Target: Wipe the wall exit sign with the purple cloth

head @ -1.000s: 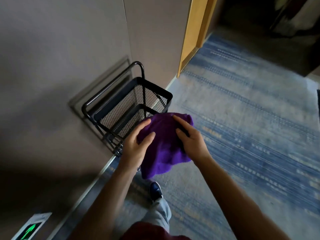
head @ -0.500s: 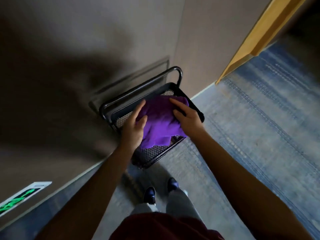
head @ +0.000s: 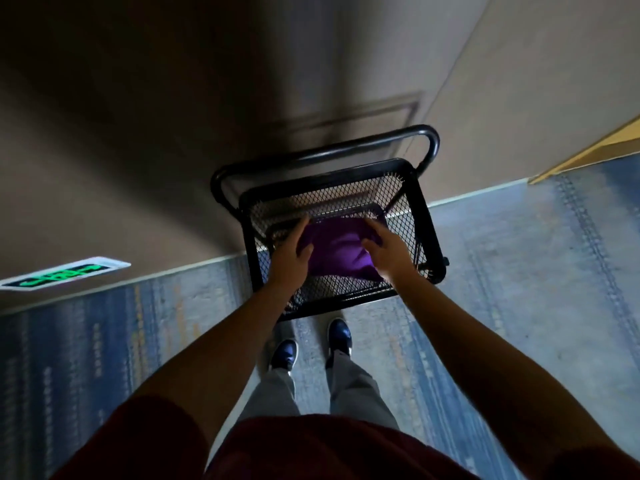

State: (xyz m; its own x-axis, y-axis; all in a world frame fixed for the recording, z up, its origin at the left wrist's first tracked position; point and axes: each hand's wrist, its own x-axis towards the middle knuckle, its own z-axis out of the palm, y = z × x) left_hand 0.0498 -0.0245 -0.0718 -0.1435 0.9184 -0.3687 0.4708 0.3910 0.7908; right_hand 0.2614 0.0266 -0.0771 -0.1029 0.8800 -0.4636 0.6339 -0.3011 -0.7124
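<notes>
The purple cloth (head: 337,252) lies bunched inside the black mesh basket (head: 424,216) of a cart standing against the wall. My left hand (head: 289,256) grips its left side and my right hand (head: 389,252) grips its right side, both down inside the basket. The exit sign (head: 62,273), white-framed with green lit marks, sits low on the wall at the far left, well away from both hands.
The cart's black tube handle (head: 431,143) is on the wall side. A beige wall (head: 173,116) runs across the top, meeting blue patterned carpet (head: 519,271). A yellow wooden door frame (head: 588,154) is at the right. My shoes (head: 339,336) stand just before the cart.
Both hands have carried the cloth from above the cart's near edge down into the mesh basket. The view has tilted downward and the exit sign has come further into view at left.
</notes>
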